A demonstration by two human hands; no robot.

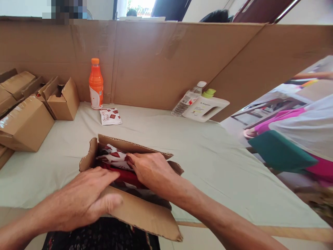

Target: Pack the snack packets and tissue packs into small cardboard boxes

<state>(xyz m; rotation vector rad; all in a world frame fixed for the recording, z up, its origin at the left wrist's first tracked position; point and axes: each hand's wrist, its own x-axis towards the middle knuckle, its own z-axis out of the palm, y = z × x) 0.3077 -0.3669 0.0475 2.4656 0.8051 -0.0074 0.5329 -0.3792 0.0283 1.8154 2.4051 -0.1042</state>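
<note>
An open cardboard box (145, 211) sits at the table's near edge, its flaps folded outward. Inside stand white packets with dark red diamond shapes (114, 156) and a plain red packet (127, 175). My right hand (152, 170) reaches into the box, fingers closed at the right end of a white-and-red packet; its fingertips are partly hidden. My left hand (85, 194) lies over the box's near left side, thumb and fingers apart, fingertips by the red packet. Nothing shows in its grasp. Another white-and-red packet (111, 116) lies flat beyond the box.
An orange drink bottle (96, 85) stands at the back by a cardboard partition (156, 62). A clear plastic bottle (188, 100) and a white jug with a green cap (206, 108) lean together. Several cardboard boxes (33, 121) stand left. Right, beyond the table, a person (299, 121) sits.
</note>
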